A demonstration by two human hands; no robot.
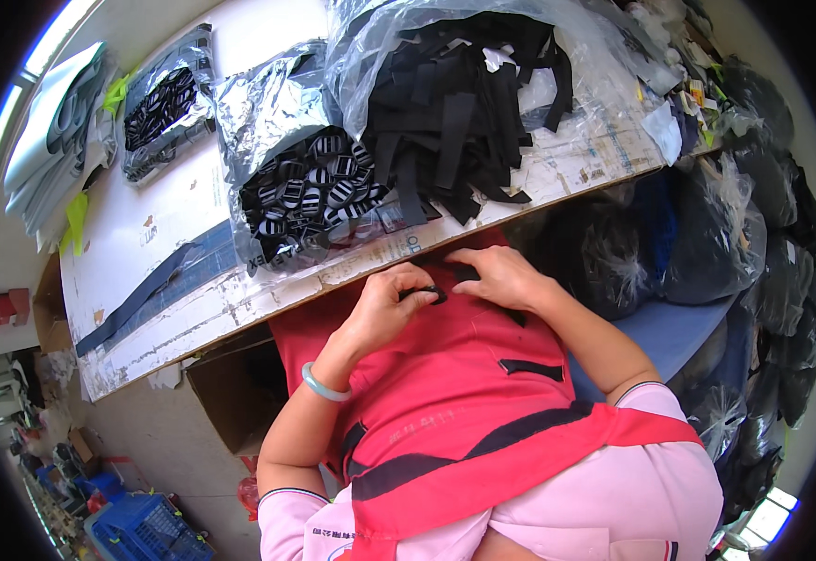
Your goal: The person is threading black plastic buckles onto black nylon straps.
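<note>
My left hand (pixel 390 303) is closed, thumb against curled fingers, on a small black piece (pixel 439 295) that looks like a buckle. Close beside it, my right hand (pixel 503 278) has its thumb and forefinger bent around a dark strip, apparently a black webbing strap (pixel 465 272). Both hands are over my red apron (pixel 464 365), just below the table edge; the fingers partly hide what they hold. On the table ahead, a clear bag spills black buckles (pixel 307 187). Next to it lies a heap of cut black straps (pixel 450 122) in a large plastic bag.
The worn white table (pixel 174 323) has its front edge just beyond my hands. One long black strap (pixel 137 297) lies at its left. Another bag of black parts (pixel 166 103) sits farther back. Filled plastic bags (pixel 712 234) crowd the right; a blue crate (pixel 146 528) stands on the floor.
</note>
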